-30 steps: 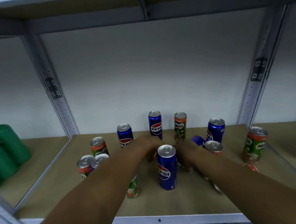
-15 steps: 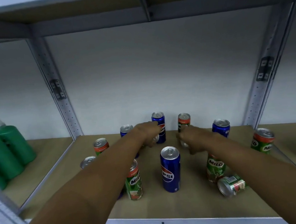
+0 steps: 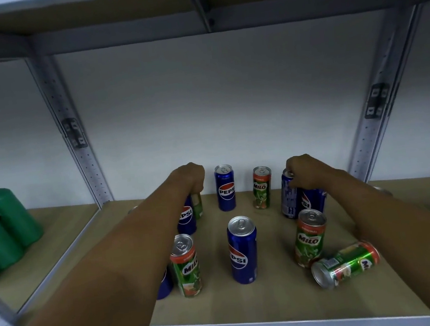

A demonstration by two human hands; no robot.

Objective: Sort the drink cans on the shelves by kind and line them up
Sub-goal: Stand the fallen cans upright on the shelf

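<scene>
Reaching over the front edge of the shelf, two bare forearms stretch toward its back. Nearest the front edge, toward the right corner, one Milo can lies on its side, its top facing left. Behind it one Milo can stands upright, "ORIGINAL" legible on its orange band. At the middle a Pepsi can stands alone, and left of it another upright Milo can has a blue can partly hidden behind the left forearm just beside it.

Farther back, the left hand is curled down over the top of a Pepsi can, with a green can just behind; whether the fingers also hold that one cannot be told. The right hand grips the rim of a blue can turned to show fine print, touching a second Pepsi can beside it.

Near the back edge stand one Pepsi can and one Milo can, apart from each other.

Counted clearly: six blue cans, five green. Green bottles sit on the neighbouring shelf to the left.
</scene>
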